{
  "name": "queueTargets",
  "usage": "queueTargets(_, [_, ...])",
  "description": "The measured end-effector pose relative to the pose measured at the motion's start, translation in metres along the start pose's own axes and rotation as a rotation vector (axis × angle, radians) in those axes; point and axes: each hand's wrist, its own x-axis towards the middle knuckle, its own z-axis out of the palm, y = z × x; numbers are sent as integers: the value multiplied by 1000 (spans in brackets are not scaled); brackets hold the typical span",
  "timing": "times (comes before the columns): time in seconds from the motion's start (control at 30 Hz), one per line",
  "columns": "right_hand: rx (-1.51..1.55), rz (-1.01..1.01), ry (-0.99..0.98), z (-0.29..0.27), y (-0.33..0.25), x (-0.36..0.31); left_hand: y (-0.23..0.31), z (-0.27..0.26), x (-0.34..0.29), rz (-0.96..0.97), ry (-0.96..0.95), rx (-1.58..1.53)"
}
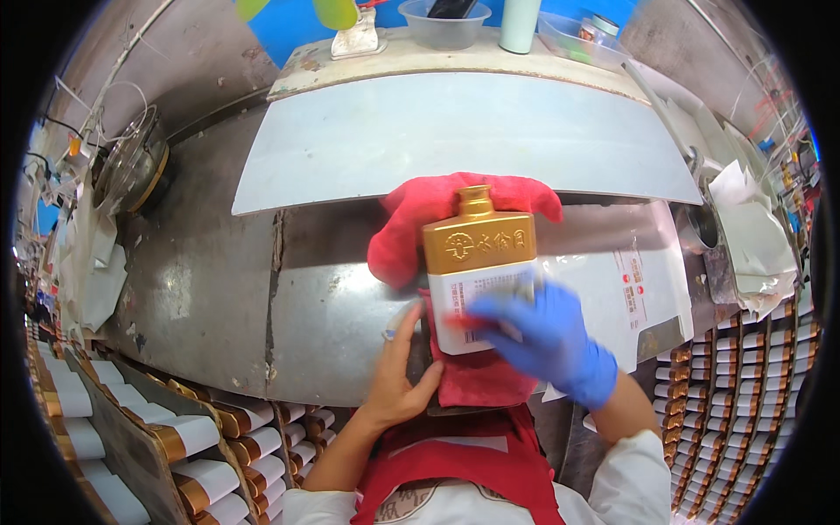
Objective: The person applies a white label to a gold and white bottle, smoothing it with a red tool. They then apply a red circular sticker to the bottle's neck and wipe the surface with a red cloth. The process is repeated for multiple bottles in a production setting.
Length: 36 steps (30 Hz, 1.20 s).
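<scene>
A flat bottle (477,241), gold on top and white below, lies face up with its neck pointing away from me. Under it are a bunched red cloth (402,229) and a flatter red cloth (486,385). My right hand (560,341), in a blue glove and blurred by motion, is over the lower white part. Its fingers are closed on a small red object (464,321) too smeared to identify. Bare, with thumb and forefinger apart, my left hand (402,372) rests at the lower left side of the bottle, by the cloth edge.
A pale board (464,131) spans the metal bench behind the bottle. Plastic sheeting (604,271) lies right. Racks of gold-and-white bottles (210,481) flank me, more at right (731,394). A glass bowl (140,166) stands left; a plastic tub (429,31) and pale green cup (520,24) stand behind.
</scene>
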Motion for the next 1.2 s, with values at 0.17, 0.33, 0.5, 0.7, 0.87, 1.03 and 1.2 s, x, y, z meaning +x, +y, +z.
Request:
queueTargets(0.17, [-205,-349,83,7,13,22,1,23,22,-9,52,70])
queueTargets(0.33, [-4,-233,-159,-3,-6,-43,-6,31,30,20,148,-43])
queueTargets(0.5, [39,-149,299,-27,46,-15,-1,37,40,74,145,99])
queueTargets(0.7, [281,-83,48,-24,18,-71,-4,34,39,31,151,149])
queueTargets(0.87, [145,-76,371,-17,30,-8,-9,38,35,-64,178,45])
queueTargets(1.03, [369,-206,94,8,-5,-59,4,35,34,-102,348,-212])
queueTargets(1.2, [984,655,352,-24,17,-93,67,16,33,398,349,558])
